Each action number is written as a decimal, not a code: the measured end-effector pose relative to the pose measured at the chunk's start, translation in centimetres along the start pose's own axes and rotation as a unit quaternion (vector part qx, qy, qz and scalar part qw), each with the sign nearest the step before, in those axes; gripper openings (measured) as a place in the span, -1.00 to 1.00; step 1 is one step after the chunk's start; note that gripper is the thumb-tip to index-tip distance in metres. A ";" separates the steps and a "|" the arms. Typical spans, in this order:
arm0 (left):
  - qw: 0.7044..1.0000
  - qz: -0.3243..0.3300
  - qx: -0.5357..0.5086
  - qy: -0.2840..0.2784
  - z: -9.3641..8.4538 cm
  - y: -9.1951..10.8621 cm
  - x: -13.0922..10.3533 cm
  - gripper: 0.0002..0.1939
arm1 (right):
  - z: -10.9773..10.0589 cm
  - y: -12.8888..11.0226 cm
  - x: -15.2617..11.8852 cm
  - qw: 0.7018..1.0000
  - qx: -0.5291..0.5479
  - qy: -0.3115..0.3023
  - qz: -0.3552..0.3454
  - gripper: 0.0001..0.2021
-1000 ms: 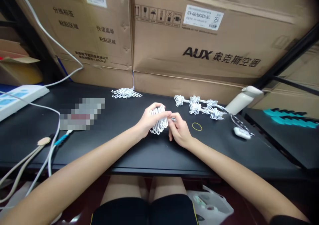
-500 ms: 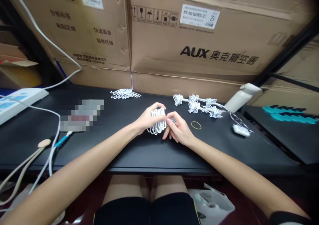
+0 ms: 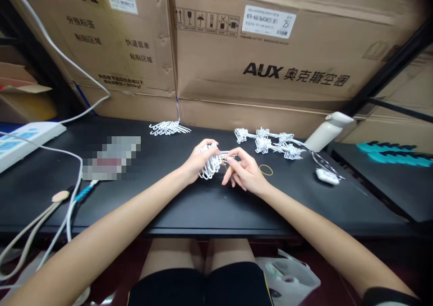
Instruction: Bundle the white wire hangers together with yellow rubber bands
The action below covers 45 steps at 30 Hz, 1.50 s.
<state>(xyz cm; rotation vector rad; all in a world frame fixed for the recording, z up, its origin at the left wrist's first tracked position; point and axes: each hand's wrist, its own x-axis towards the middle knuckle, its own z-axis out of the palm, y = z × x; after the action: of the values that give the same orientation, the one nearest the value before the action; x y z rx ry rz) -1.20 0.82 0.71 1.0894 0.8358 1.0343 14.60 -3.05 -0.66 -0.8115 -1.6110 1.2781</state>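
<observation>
A bundle of white metal hooks (image 3: 211,165) is gripped in my left hand (image 3: 196,161), curved ends to the left and straight stems pointing right. My right hand (image 3: 245,170) is at the stem ends, thumb and index finger pinched together, the other fingers loosely spread. Between the hands a thin yellowish rubber band (image 3: 223,162) shows against the stems, at my right fingertips; how far it goes round them is hidden. Another yellow rubber band (image 3: 266,170) lies flat on the black table (image 3: 203,211), right of my right hand.
Loose white hooks (image 3: 167,127) lie at the back; several bunched hooks (image 3: 264,144) sit right of them. A white bottle (image 3: 328,132) and an earbud case (image 3: 327,176) are farther right. Leftward are a power strip (image 3: 29,139) and cables. Cardboard boxes (image 3: 216,82) line the back.
My right hand has shifted slightly right, away from my left hand, baring the stems and the yellowish band. The hook bundle has tilted a little in my left hand.
</observation>
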 end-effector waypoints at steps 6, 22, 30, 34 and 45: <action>1.000 -0.015 -0.003 0.000 0.4 0.5 -0.3 -0.71 | -1.0 -1.0 0.0 0.999 -0.031 0.020 -0.004 -0.80; 0.994 -0.044 -0.043 0.085 0.9 -0.5 -0.2 -0.70 | 0.3 1.0 0.2 1.000 0.006 0.010 -0.001 -0.78; 0.997 -0.024 -0.064 0.039 0.7 0.2 -0.3 -0.63 | 0.0 0.4 0.1 0.998 -0.024 0.047 -0.037 -0.78; 0.996 -0.048 -0.066 -0.018 0.3 0.6 -0.4 -0.60 | 0.1 0.2 -0.1 0.998 -0.039 0.036 -0.039 -0.77; 0.999 -0.039 -0.010 -0.018 0.2 0.6 -0.5 -0.64 | -0.1 0.8 0.0 0.999 -0.015 0.019 -0.022 -0.78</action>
<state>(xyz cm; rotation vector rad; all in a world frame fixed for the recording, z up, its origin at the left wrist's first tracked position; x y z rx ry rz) -1.29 0.39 1.41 1.0492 0.8306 0.9532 14.71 -2.85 -1.40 -0.8085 -1.6130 1.2033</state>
